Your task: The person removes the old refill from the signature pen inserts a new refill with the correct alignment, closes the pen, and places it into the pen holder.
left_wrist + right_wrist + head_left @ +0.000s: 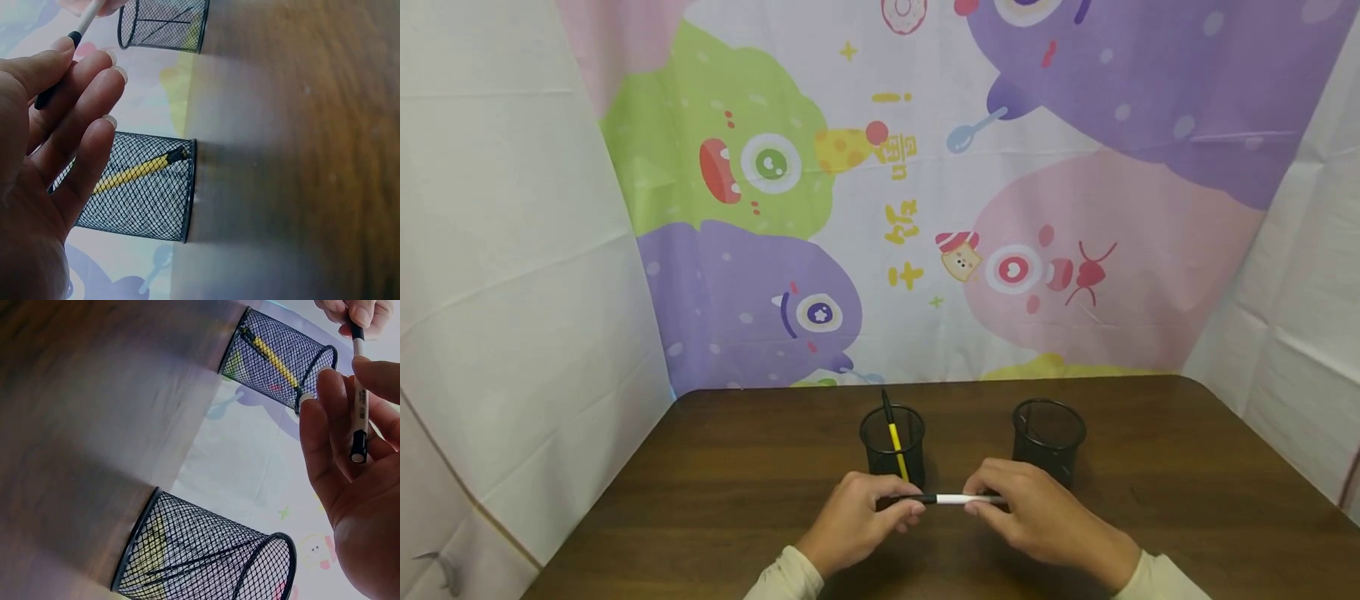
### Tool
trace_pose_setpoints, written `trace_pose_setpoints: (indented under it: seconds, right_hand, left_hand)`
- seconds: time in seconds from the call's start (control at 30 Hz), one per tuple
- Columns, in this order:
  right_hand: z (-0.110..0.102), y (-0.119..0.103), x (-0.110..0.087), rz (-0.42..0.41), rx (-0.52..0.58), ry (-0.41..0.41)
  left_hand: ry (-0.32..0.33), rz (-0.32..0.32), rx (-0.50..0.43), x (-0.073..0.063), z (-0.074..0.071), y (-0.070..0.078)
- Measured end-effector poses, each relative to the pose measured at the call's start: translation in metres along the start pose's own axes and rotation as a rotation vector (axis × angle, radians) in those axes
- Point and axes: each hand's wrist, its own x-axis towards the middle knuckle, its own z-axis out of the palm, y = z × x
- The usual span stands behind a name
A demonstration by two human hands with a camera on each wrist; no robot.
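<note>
A white pen (951, 499) with black ends lies level between my two hands, in front of the cups. My left hand (855, 518) pinches its black left end between thumb and fingers, the tip partly hidden by them. At the other end, my right hand (1047, 518) pinches the white barrel; the black end (359, 447) pokes out past the fingers in the right wrist view. Behind the left hand stands a black mesh pen cup (872, 446) with a yellow pen (895, 437) leaning in it, its black end above the rim.
A second black mesh cup (1047, 447) stands behind my right hand. Both cups are upright on the dark wooden table (737, 467). A cartoon-printed cloth (917, 333) hangs along the far edge, with white cloth walls on either side.
</note>
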Motion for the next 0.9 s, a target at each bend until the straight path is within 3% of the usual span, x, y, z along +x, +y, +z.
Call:
trace_pose_setpoints:
  seconds: [0.9]
  right_hand:
    - [-0.0005, -0.0016, -0.0002, 0.018, -0.012, -0.004]
  left_hand:
    - [-0.016, -0.039, 0.037, -0.0007, 0.0002, -0.0023]
